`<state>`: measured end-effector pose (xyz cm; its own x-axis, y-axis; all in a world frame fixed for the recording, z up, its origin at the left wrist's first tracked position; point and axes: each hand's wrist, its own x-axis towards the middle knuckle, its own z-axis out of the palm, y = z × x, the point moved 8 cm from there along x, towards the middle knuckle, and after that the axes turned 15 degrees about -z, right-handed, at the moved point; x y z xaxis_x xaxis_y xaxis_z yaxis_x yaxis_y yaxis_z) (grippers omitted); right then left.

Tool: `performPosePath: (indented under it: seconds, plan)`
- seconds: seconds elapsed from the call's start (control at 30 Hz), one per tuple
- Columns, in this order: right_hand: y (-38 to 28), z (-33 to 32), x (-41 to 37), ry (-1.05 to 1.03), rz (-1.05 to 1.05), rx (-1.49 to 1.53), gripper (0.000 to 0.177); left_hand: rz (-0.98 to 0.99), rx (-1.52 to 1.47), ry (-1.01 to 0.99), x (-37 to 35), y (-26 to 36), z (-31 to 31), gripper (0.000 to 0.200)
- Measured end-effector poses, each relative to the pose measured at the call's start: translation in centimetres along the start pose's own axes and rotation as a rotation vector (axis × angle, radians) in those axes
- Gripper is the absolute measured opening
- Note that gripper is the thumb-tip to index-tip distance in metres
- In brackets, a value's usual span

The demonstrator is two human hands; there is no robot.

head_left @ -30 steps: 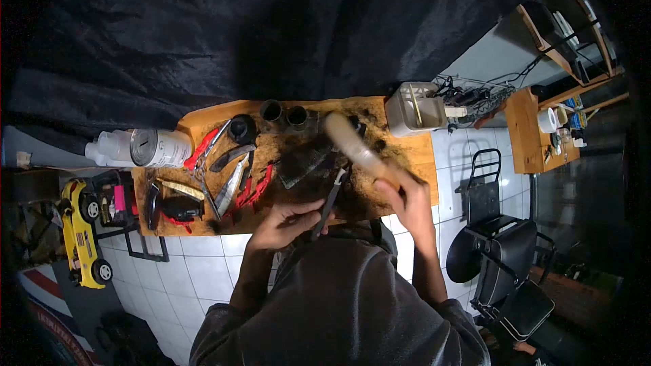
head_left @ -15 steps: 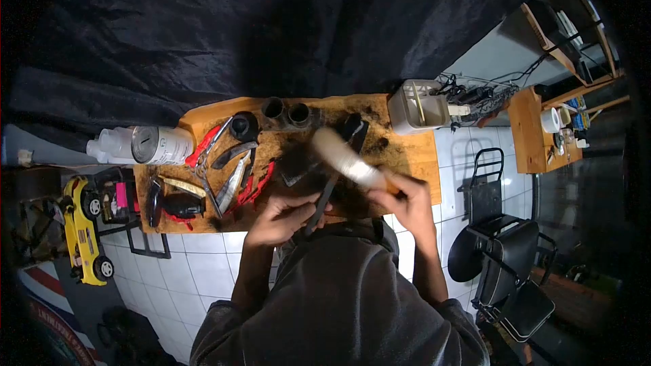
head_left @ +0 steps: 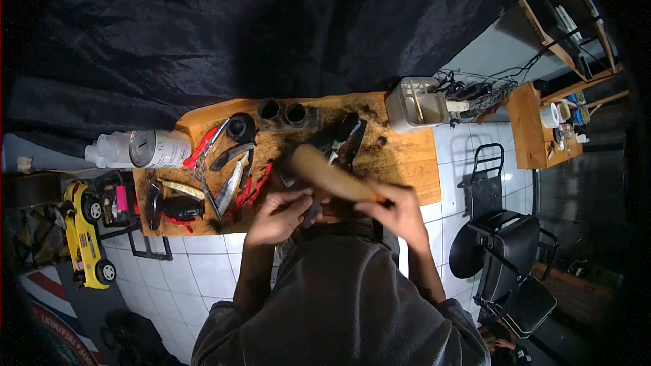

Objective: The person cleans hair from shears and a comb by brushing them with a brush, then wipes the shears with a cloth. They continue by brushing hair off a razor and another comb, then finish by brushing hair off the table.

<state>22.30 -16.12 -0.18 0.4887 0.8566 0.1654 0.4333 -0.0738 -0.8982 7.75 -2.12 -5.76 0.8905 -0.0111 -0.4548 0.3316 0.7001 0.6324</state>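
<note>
My right hand [head_left: 397,211] is closed around the handle of a brush [head_left: 332,176], which is smeared by motion and points left over the wooden table [head_left: 417,169]. The brush's head passes above dark hair clippings and a dark object partly hidden beneath it. My left hand [head_left: 279,218], near the table's front edge, pinches a dark flat strip [head_left: 312,212]; its kind is hard to make out. Left of that hand lie red-handled items [head_left: 252,188] and scissors [head_left: 202,172]. Beyond the brush rests a black tool [head_left: 344,130].
A tin can [head_left: 161,149] and clear bottles [head_left: 112,149] stand at the table's left end. Two dark cups [head_left: 295,115] sit at the back, a grey bin [head_left: 405,114] at the back right. A black chair [head_left: 508,251] is right; a yellow toy car [head_left: 85,234] is left.
The brush has swept left and toward me, its head now lower and blurred. My right hand shifted slightly left. The dark strip in my left hand has turned and shows less of its length.
</note>
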Motion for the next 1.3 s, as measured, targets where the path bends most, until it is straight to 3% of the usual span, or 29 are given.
performPosePath:
  seconds: [0.03, 0.13, 0.23, 0.33, 0.37, 0.4, 0.43, 0.5, 0.53, 0.57, 0.63, 0.67, 0.77, 0.8, 0.83, 0.9, 0.93, 1.03, 1.07, 1.17, 1.3]
  plan:
    - [1.2, -0.8, 0.0, 0.086, 0.065, -0.038, 0.034, -0.021, -0.016, 0.009, -0.2, 0.0, 0.3, 0.031]
    - [1.6, -3.7, 0.4, 0.31, -0.007, -0.358, 0.036, -0.029, -0.081, -0.043, -0.3, -0.3, 0.6, 0.035]
    - [0.9, -3.3, 0.0, 0.27, -0.044, -0.066, 0.037, 0.008, -0.194, -0.084, 0.4, 0.0, 0.6, 0.034]
    - [-1.1, -0.3, -1.1, -0.141, -0.095, 0.061, 0.039, 0.116, -0.321, 0.081, 0.3, 0.1, 0.2, 0.034]
    - [-1.7, 1.0, -1.5, -0.258, -0.088, 0.048, 0.04, -0.16, -0.285, 0.057, 0.8, -0.3, 0.1, 0.032]
    - [-2.8, 1.3, -0.8, -0.202, -0.256, 0.062, 0.042, -0.132, -0.208, 0.111, 0.7, 0.0, 0.2, 0.03]
    - [-2.1, 1.1, -0.6, -0.181, -0.203, 0.022, 0.042, -0.105, -0.133, 0.166, 0.6, 0.2, 0.2, 0.029]
    - [-0.6, 0.3, -0.4, -0.139, -0.094, -0.062, 0.041, 0.241, -0.184, 0.029, 0.4, 0.9, 0.3, 0.028]
    - [-0.3, -0.8, 0.2, -0.026, -0.089, -0.087, 0.042, 0.065, -0.161, 0.044, 0.4, 0.2, 0.0, 0.028]
    - [0.7, -1.7, 0.2, 0.107, -0.096, -0.157, 0.041, 0.029, -0.146, 0.033, 0.2, 0.4, 0.1, 0.027]
    - [1.7, -3.3, 0.5, 0.182, 0.069, -0.223, 0.047, -0.045, -0.117, 0.014, -0.2, 0.4, 0.4, 0.027]
    - [1.7, -3.8, 0.5, 0.219, 0.013, -0.336, 0.045, -0.034, -0.129, 0.023, -0.2, 0.4, 0.4, 0.028]
    - [0.7, -3.0, 0.0, 0.189, -0.055, -0.098, 0.042, 0.041, -0.135, 0.031, 0.1, 0.3, 0.1, 0.03]
    - [0.3, -1.9, -0.1, 0.017, 0.024, 0.006, 0.04, 0.087, -0.12, 0.016, 0.5, 0.5, 0.1, 0.031]
    - [-1.1, -1.2, -0.1, -0.079, -0.154, -0.024, 0.041, 0.132, -0.104, 0.0, 0.7, 0.8, 0.3, 0.032]
    - [-1.9, 1.0, -1.0, -0.219, -0.185, 0.008, 0.04, -0.076, -0.126, 0.187, 0.4, 0.6, 0.0, 0.03]
    - [-3.4, 1.1, -0.4, -0.196, -0.329, -0.072, 0.041, -0.019, -0.139, 0.198, 0.4, 0.7, 0.2, 0.027]
    - [0.1, 0.4, -0.6, -0.213, -0.089, -0.086, 0.043, 0.221, -0.145, 0.038, -0.1, 1.2, 0.4, 0.026]
    - [0.0, -0.7, 0.2, -0.072, -0.141, -0.079, 0.043, -0.007, -0.048, 0.095, 0.2, 0.0, -0.2, 0.027]
    - [2.1, -3.2, 0.6, 0.158, 0.026, -0.207, 0.046, -0.042, 0.004, 0.099, -0.5, 0.9, 0.8, 0.027]
    - [0.4, -5.0, 1.0, 0.345, -0.038, -0.249, 0.039, 0.002, -0.027, 0.193, 0.0, 1.1, 0.8, 0.028]
